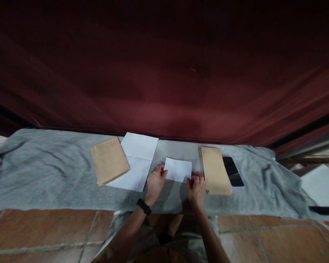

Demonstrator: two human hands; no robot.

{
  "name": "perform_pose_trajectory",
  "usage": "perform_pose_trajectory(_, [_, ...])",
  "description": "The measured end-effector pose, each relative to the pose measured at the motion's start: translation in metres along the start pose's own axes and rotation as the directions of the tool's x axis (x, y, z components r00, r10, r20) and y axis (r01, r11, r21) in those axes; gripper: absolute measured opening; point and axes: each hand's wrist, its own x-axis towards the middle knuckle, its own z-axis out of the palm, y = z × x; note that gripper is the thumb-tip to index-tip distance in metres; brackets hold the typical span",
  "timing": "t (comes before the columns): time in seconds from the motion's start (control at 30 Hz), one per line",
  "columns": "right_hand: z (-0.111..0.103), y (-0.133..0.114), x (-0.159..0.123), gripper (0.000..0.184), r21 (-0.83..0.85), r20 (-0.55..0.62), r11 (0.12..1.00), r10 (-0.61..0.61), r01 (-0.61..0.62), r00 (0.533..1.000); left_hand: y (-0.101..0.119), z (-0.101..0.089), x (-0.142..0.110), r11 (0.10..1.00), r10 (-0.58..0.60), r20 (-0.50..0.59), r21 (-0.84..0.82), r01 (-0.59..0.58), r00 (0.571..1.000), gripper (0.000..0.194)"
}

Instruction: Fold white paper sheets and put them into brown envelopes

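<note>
A small white sheet of paper (178,170), apparently folded, lies in front of me. At its left edge, my left hand (156,180) grips the paper between thumb and curled fingers; a black band circles that wrist. My right hand (196,186) pinches the paper's lower right corner, fingers bent. Left of my left hand is a larger white sheet (138,162) with a crease across it. A stack of brown envelopes (109,160) partly covers that sheet. Close by my right hand rests another stack of long brown envelopes (216,171).
Grey cloth (57,175) covers the narrow table, with wrinkles at both ends. A smartphone (233,171) lies partly beside the right envelope stack. Behind the table rises a dark red wall-like surface (164,84). White paper (322,186) shows at far right; tiled floor (57,230) lies below.
</note>
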Motion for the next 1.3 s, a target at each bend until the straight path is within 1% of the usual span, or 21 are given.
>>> perform_pose_trajectory(0.07, [-0.003, 0.002, 0.001, 0.025, 0.090, -0.012, 0.996, -0.014, 0.015, 1.000, -0.008, 0.001, 0.000, 0.973, 0.024, 0.003, -0.229, -0.022, 1.000, 0.018])
perform_pose_trajectory(0.13, [-0.006, 0.005, 0.001, 0.024, 0.189, 0.016, 0.982, -0.005, 0.002, 1.000, -0.017, 0.000, -0.001, 0.905, 0.056, -0.009, -0.422, -0.055, 0.998, 0.012])
perform_pose_trajectory(0.2, [-0.011, 0.007, -0.002, 0.023, 0.266, 0.083, 0.963, 0.013, -0.034, 0.996, -0.026, -0.002, -0.004, 0.852, 0.069, -0.013, -0.519, -0.066, 0.998, 0.007])
perform_pose_trajectory(0.27, [-0.016, 0.009, -0.007, 0.022, 0.320, 0.155, 0.946, -0.002, -0.048, 0.988, -0.034, -0.008, -0.008, 0.831, 0.088, -0.010, -0.550, -0.079, 0.996, 0.006])
perform_pose_trajectory(0.33, [-0.020, 0.011, -0.011, 0.022, 0.361, 0.180, 0.933, -0.062, -0.007, 0.982, -0.040, -0.014, -0.014, 0.827, 0.160, 0.005, -0.547, -0.131, 0.987, 0.006])
perform_pose_trajectory(0.37, [-0.022, 0.012, -0.013, 0.024, 0.377, 0.179, 0.926, -0.108, 0.033, 0.978, -0.043, -0.018, -0.017, 0.824, 0.220, 0.021, -0.539, -0.174, 0.975, 0.008])
perform_pose_trajectory(0.43, [-0.026, 0.012, -0.014, 0.031, 0.385, 0.181, 0.914, -0.209, 0.126, 0.961, -0.045, -0.023, -0.022, 0.825, 0.352, 0.058, -0.491, -0.280, 0.934, 0.018])
perform_pose_trajectory(0.5, [-0.030, 0.013, -0.014, 0.040, 0.366, 0.226, 0.904, -0.316, 0.220, 0.921, -0.046, -0.027, -0.027, 0.829, 0.454, 0.074, -0.400, -0.391, 0.888, 0.026])
perform_pose_trajectory(0.57, [-0.034, 0.015, -0.015, 0.048, 0.343, 0.295, 0.892, -0.399, 0.294, 0.868, -0.046, -0.029, -0.031, 0.827, 0.531, 0.085, -0.270, -0.493, 0.843, 0.031])
perform_pose_trajectory(0.63, [-0.038, 0.019, -0.016, 0.052, 0.328, 0.352, 0.883, -0.445, 0.337, 0.824, -0.046, -0.031, -0.033, 0.809, 0.586, 0.122, -0.144, -0.570, 0.801, 0.034])
perform_pose_trajectory(0.67, [-0.039, 0.021, -0.017, 0.053, 0.323, 0.366, 0.881, -0.453, 0.345, 0.813, -0.046, -0.032, -0.034, 0.799, 0.602, 0.144, -0.099, -0.594, 0.785, 0.036])
perform_pose_trajectory(0.7, [-0.040, 0.023, -0.018, 0.053, 0.320, 0.371, 0.883, -0.450, 0.343, 0.812, -0.046, -0.032, -0.034, 0.793, 0.607, 0.157, -0.073, -0.604, 0.779, 0.039])
perform_pose_trajectory(0.73, [-0.040, 0.025, -0.018, 0.052, 0.316, 0.364, 0.889, -0.436, 0.331, 0.823, -0.045, -0.032, -0.033, 0.798, 0.602, 0.159, -0.066, -0.600, 0.783, 0.041])
perform_pose_trajectory(0.77, [-0.039, 0.026, -0.018, 0.050, 0.310, 0.351, 0.899, -0.412, 0.310, 0.841, -0.044, -0.031, -0.031, 0.812, 0.584, 0.147, -0.075, -0.579, 0.799, 0.041])
perform_pose_trajectory(0.8, [-0.038, 0.026, -0.018, 0.047, 0.300, 0.334, 0.911, -0.377, 0.282, 0.864, -0.043, -0.029, -0.028, 0.834, 0.552, 0.121, -0.093, -0.544, 0.825, 0.039])
perform_pose_trajectory(0.9, [-0.029, 0.021, -0.013, 0.035, 0.210, 0.252, 0.960, -0.234, 0.183, 0.939, -0.036, -0.019, -0.017, 0.910, 0.389, 0.028, -0.167, -0.380, 0.921, 0.030])
perform_pose_trajectory(0.93, [-0.026, 0.018, -0.010, 0.035, 0.154, 0.219, 0.976, -0.184, 0.152, 0.958, -0.033, -0.015, -0.012, 0.929, 0.328, 0.011, -0.188, -0.320, 0.945, 0.030])
perform_pose_trajectory(1.0, [-0.018, 0.011, -0.006, 0.041, 0.025, 0.153, 0.994, -0.105, 0.103, 0.983, -0.027, -0.006, -0.005, 0.953, 0.236, 0.005, -0.199, -0.230, 0.972, 0.036])
perform_pose_trajectory(1.1, [-0.009, 0.001, 0.000, 0.048, -0.124, 0.109, 0.989, -0.062, 0.075, 0.992, -0.019, 0.003, 0.000, 0.976, 0.184, -0.013, -0.111, -0.185, 0.983, 0.045])
perform_pose_trajectory(1.2, [-0.004, -0.005, 0.002, 0.050, -0.236, 0.086, 0.969, -0.051, 0.070, 0.995, -0.014, 0.007, -0.001, 0.978, 0.210, -0.048, 0.021, -0.209, 0.976, 0.045])
perform_pose_trajectory(1.3, [-0.003, -0.008, 0.002, 0.049, -0.310, 0.085, 0.948, -0.049, 0.073, 0.995, -0.009, 0.007, -0.005, 0.956, 0.255, -0.070, 0.164, -0.241, 0.964, 0.043])
